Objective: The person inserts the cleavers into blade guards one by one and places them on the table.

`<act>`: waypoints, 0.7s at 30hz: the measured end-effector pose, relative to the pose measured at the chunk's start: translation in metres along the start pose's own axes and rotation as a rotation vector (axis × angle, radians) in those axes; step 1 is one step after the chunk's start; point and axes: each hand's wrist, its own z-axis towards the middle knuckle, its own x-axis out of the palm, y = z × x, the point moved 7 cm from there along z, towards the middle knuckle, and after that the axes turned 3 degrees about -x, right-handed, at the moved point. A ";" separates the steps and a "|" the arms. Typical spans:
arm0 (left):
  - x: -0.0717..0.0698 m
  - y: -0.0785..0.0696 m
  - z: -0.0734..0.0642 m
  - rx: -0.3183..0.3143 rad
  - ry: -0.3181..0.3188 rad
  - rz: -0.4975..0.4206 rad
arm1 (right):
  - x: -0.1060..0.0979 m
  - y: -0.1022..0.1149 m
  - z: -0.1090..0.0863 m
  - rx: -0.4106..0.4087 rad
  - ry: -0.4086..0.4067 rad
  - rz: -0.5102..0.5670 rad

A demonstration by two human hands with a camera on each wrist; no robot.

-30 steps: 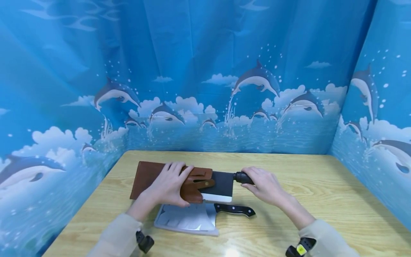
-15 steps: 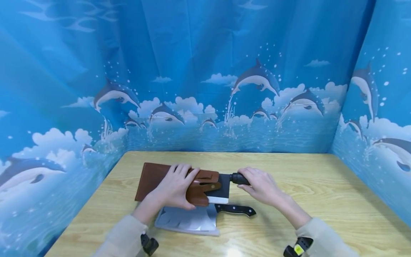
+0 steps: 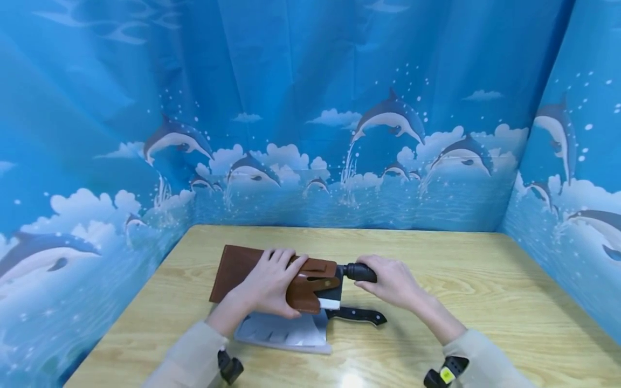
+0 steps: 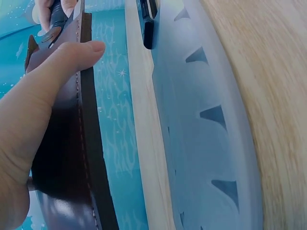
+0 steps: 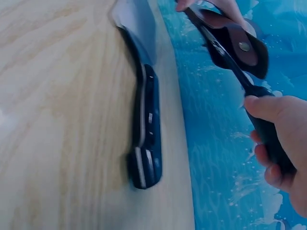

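Note:
My left hand (image 3: pixel 271 283) grips a brown leather knife sheath (image 3: pixel 237 267) across its middle, thumb over the near edge. Most of a cleaver's dark blade (image 3: pixel 332 293) is inside the sheath; a short strip with a pale cutting edge shows at the mouth. My right hand (image 3: pixel 390 280) holds the cleaver by its black handle (image 3: pixel 361 272), fingers curled round it in the right wrist view. A snap strap (image 5: pixel 244 46) hangs loose at the sheath's mouth. Sheath and cleaver are raised above the table, seen edge-on in the left wrist view.
Nearer the person, a second cleaver lies on the wooden table (image 3: pixel 461 280), its blade (image 3: pixel 286 334) in a translucent cover and its black riveted handle (image 3: pixel 356 315) pointing right. A blue dolphin-print curtain (image 3: pixel 291 108) stands behind the table and at both sides.
The sheath has shifted right and the cleaver's handle slightly left, so the blade has slid deeper into the sheath. Less of the dark blade shows now. The second cleaver has stayed put.

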 end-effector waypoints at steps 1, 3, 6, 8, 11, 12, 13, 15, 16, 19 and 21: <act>0.000 0.000 0.000 0.000 0.003 -0.004 | 0.001 -0.002 0.001 0.031 0.028 0.029; 0.001 0.001 0.000 0.000 0.005 -0.010 | 0.002 -0.007 0.001 0.093 0.094 0.091; 0.001 0.003 -0.001 -0.001 0.000 -0.011 | 0.004 -0.013 0.000 0.146 0.172 0.168; 0.000 0.004 -0.003 -0.003 -0.005 -0.010 | 0.005 -0.014 -0.001 0.146 0.199 0.224; -0.001 0.006 -0.005 -0.005 -0.009 -0.015 | 0.007 -0.015 -0.003 0.136 0.211 0.317; -0.002 0.006 -0.005 -0.004 -0.010 -0.018 | 0.007 -0.016 -0.004 0.134 0.208 0.346; -0.002 0.005 -0.005 -0.002 -0.015 -0.015 | 0.008 -0.016 -0.005 0.134 0.203 0.377; -0.004 0.004 -0.004 0.006 -0.027 -0.015 | 0.010 -0.015 -0.006 0.138 0.188 0.433; -0.005 0.003 -0.004 0.014 -0.035 -0.013 | 0.010 -0.014 -0.005 0.135 0.176 0.452; -0.008 -0.002 -0.001 0.036 -0.058 -0.007 | 0.010 -0.009 -0.002 0.123 0.146 0.488; -0.009 -0.005 0.001 0.048 -0.063 -0.008 | 0.010 -0.004 0.000 0.115 0.138 0.499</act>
